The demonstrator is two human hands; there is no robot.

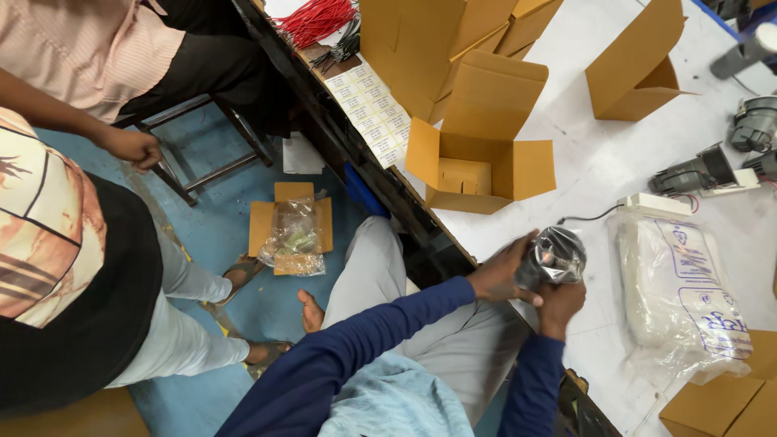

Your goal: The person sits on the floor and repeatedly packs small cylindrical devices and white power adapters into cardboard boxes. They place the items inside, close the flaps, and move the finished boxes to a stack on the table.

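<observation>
My left hand [500, 275] and my right hand [560, 303] together grip a dark round fixture wrapped in a clear plastic bag [554, 256]. I hold it just above the near edge of the white table [599, 154]. My left hand clasps its left side and my right hand supports it from below. Both arms wear dark blue sleeves. An open cardboard box [477, 158] with an insert inside stands on the table just beyond my hands.
A clear bag of white packets [680, 291] lies right of my hands, beside a small white box [657, 204] with a cable. Grey fixtures [696, 174], more cartons [635, 73], label sheets [368, 105] and red wires [316, 20] sit farther off. Two other people are at left, and a floor box [291, 231].
</observation>
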